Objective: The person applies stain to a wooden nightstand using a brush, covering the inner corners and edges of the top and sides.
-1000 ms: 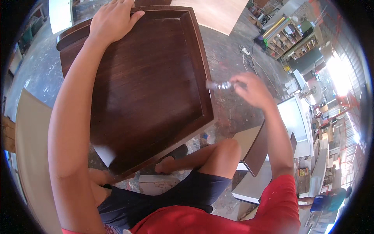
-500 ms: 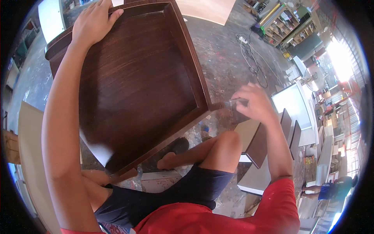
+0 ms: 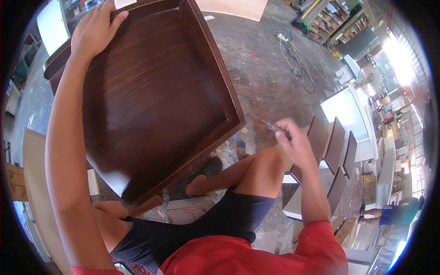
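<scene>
A dark brown wooden panel [image 3: 151,87] with a raised rim, like a shallow drawer or tray, stands tilted before me, its inner face towards me. My left hand [image 3: 95,30] is closed over its far upper rim, thumb on the inside. To the right of the panel, my right hand [image 3: 293,143] pinches a small paintbrush [image 3: 271,125]. The bristles point left, towards the panel's near right corner, and are apart from it. What supports the panel from below is hidden.
Brown-faced boards [image 3: 333,142] with pale edges stand in a row right of my right forearm. A white power strip [image 3: 283,37] with cables lies on the stained floor. Shelving [image 3: 327,23] stands at the far right, and another person [image 3: 392,214] is at the right edge.
My right hand has drawn the brush away from the panel's near right corner, slightly downward. The panel and my left hand appear shifted a little to the left.
</scene>
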A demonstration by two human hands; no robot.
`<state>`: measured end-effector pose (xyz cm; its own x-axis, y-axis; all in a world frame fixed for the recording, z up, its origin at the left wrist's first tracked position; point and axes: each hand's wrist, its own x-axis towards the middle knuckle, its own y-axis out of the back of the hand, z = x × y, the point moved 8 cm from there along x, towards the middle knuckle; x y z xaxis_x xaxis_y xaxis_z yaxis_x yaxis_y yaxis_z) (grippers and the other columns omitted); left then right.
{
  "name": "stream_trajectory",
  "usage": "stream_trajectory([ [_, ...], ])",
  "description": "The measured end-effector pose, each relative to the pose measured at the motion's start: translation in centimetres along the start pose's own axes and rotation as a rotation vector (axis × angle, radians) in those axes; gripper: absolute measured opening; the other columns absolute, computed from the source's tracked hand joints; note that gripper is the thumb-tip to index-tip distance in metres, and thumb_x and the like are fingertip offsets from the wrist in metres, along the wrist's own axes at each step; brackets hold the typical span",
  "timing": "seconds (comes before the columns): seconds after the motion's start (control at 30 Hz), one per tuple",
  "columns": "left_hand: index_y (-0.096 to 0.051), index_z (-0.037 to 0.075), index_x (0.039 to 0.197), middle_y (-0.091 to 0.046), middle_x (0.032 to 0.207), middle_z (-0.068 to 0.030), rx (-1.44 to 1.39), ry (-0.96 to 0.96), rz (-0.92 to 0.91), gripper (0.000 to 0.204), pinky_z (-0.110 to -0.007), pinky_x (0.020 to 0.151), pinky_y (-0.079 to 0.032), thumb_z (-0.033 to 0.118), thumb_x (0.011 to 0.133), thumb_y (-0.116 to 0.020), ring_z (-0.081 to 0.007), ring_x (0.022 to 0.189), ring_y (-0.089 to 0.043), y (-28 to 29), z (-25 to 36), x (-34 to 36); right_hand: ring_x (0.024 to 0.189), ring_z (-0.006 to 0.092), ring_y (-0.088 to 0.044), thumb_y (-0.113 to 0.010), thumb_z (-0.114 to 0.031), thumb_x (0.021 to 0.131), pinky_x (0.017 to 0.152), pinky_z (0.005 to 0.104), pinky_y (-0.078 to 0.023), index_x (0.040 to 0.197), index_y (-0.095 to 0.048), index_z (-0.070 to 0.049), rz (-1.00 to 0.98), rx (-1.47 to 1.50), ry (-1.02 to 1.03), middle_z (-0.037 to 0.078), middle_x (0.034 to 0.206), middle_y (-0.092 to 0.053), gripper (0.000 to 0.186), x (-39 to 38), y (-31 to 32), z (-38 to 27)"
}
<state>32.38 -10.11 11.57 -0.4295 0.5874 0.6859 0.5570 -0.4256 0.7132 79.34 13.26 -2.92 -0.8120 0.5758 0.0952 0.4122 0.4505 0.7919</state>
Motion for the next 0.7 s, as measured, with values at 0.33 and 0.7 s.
stream_trajectory([
  [0.33, -0.059, 0.006, 0.115, -0.069, 0.116, -0.0191, 0.005, -0.040, -0.011, 0.049, -0.050, 0.095, -0.049, 0.053, 0.106, -0.050, -0.0404, 0.115, -0.064, -0.4, -0.2, -0.1, 0.094, 0.0243, -0.063, -0.043, -0.025, 0.110, 0.086, 0.0349, -0.049, 0.118, -0.060, -0.002, -0.038, 0.291, -0.225, 0.012, 0.099, -0.065, 0.030, -4.9, -9.4, 4.0],
  [0.7, -0.060, 0.000, 0.103, -0.067, 0.105, -0.0230, -0.096, 0.101, 0.025, 0.037, -0.051, 0.094, -0.048, 0.037, 0.098, -0.065, -0.0420, 0.109, -0.062, 4.4, 2.9, -1.3, 0.088, 0.0239, -0.062, -0.044, -0.022, 0.109, 0.081, 0.0380, -0.051, 0.121, -0.057, -0.001, -0.316, 0.615, -0.325, 0.010, 0.091, -0.062, 0.028, -8.8, -14.9, -2.0],
])
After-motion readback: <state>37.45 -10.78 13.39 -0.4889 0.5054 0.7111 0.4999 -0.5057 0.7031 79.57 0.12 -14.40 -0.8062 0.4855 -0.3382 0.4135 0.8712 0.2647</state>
